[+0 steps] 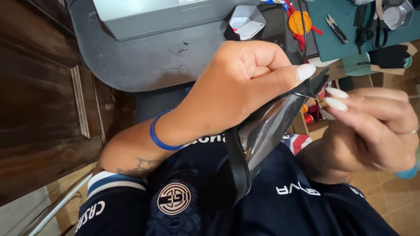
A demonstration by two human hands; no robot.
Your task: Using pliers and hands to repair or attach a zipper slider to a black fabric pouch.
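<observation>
Currently, seen from the head view:

Left hand: the left hand is being held up in front of the chest, fingers clenched into a fist – a black fabric piece is being pinched between the thumb and the curled fingers.

Right hand: the right hand is being held just beside the left one, fingers loosely curled and released – its long pale nails are being brought close to the top tip of the fabric, though whether that tip is being touched cannot be told.

Fabric piece: it is being dangled from the left fist down toward the lap, shiny on one face, with a black zipper being shown along its left edge.

Wristband: a blue band is being worn on the left wrist.

Ring: a thin ring is being worn on a right finger.

Table: a grey table is being seen beyond the hands, with a pale grey machine being carried on it.

Cutting mat: a green mat is being seen at upper right, with small snips and black scissors being kept on it, well apart from both hands.
</observation>
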